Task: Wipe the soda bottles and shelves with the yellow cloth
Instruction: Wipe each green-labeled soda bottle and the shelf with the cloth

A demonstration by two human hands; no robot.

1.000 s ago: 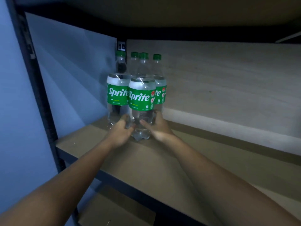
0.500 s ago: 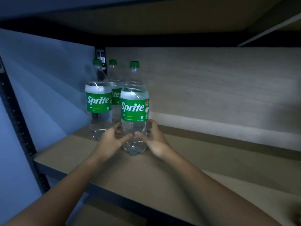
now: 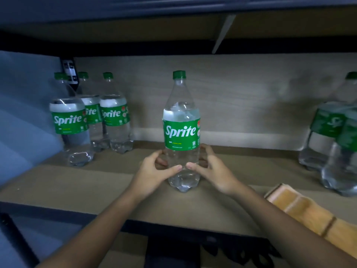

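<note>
Both the left hand [image 3: 154,172] and right hand [image 3: 213,171] curl round the lower body of an upright Sprite bottle [image 3: 181,132] on the shelf [image 3: 96,186]; the yellow cloth [image 3: 301,209] lies right of the right hand.

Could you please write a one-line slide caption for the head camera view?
Both hands, left hand and right hand, hold one Sprite bottle upright on the shelf.

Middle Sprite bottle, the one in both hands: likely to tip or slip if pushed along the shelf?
Probably top-heavy: the middle Sprite bottle is tall, narrow and looks nearly full. Its clear plastic looks smooth, so maybe slippery. The left hand and right hand grip low, likely steadying it.
</note>
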